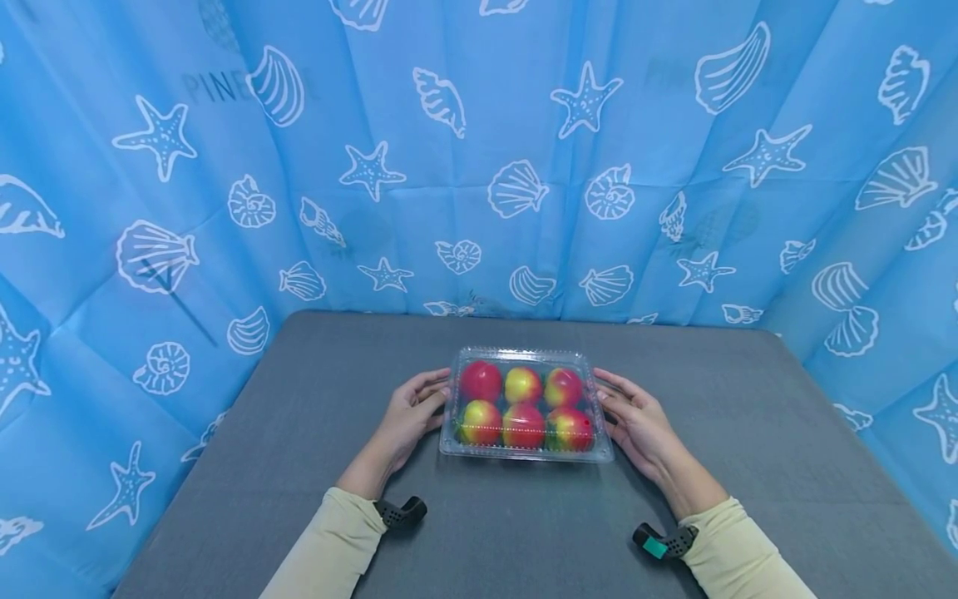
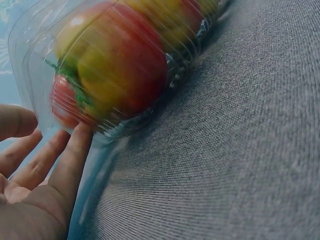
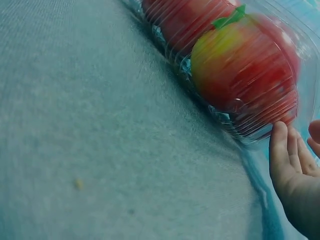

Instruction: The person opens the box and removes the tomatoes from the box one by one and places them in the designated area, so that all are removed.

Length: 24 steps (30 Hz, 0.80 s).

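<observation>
Beyond the left hand (image 1: 407, 418) and the right hand (image 1: 645, 428) hangs a blue curtain (image 1: 479, 158) in soft vertical folds, printed with white outlines of starfish and shells — it also runs down outside each hand. Faint grey lettering (image 1: 212, 87) shows on it, ahead and to the left of the left hand. Beneath both hands spreads a grey, fabric-textured desk (image 1: 524, 524) — far corners rounded, light soft and even.

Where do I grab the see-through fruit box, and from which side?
Hold the clear box by its two short ends, I'd say, coming in from left and right together. It lies flat and is wider than deep, so that should keep it level. The left hand and right hand are at those ends.
</observation>
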{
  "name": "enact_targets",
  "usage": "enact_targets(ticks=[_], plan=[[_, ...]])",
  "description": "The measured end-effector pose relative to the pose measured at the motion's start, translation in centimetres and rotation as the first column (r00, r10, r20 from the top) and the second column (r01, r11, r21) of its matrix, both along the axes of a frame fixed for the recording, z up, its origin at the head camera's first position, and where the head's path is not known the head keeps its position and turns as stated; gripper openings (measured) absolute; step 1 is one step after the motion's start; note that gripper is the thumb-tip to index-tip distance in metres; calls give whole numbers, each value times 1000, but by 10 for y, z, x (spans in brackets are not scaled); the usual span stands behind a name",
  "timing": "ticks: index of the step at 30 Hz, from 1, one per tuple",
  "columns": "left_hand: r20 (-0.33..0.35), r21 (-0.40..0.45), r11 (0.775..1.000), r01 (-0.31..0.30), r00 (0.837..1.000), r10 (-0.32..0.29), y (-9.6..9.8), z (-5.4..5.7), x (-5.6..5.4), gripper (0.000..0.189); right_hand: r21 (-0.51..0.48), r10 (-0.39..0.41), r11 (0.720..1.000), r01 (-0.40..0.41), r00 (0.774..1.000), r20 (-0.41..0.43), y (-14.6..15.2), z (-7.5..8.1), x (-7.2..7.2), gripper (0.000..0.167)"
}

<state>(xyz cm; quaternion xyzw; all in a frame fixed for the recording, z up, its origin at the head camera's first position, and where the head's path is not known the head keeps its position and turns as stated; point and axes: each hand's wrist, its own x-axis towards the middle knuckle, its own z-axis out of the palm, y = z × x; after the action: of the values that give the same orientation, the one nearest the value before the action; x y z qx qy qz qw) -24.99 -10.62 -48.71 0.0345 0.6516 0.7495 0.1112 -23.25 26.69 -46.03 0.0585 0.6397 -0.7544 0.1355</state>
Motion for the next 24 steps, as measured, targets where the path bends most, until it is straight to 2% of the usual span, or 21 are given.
enact_targets(ticks=[16,24], plan=[[-8,-32,999,-17,1000,17,0,-2,0,43,22,77,997,-76,994,-73,2,0,3,68],[-15,-35,999,-20,1000,19,-1,-2,0,44,25,92,996,-91,993,-68,2,-1,3,69]])
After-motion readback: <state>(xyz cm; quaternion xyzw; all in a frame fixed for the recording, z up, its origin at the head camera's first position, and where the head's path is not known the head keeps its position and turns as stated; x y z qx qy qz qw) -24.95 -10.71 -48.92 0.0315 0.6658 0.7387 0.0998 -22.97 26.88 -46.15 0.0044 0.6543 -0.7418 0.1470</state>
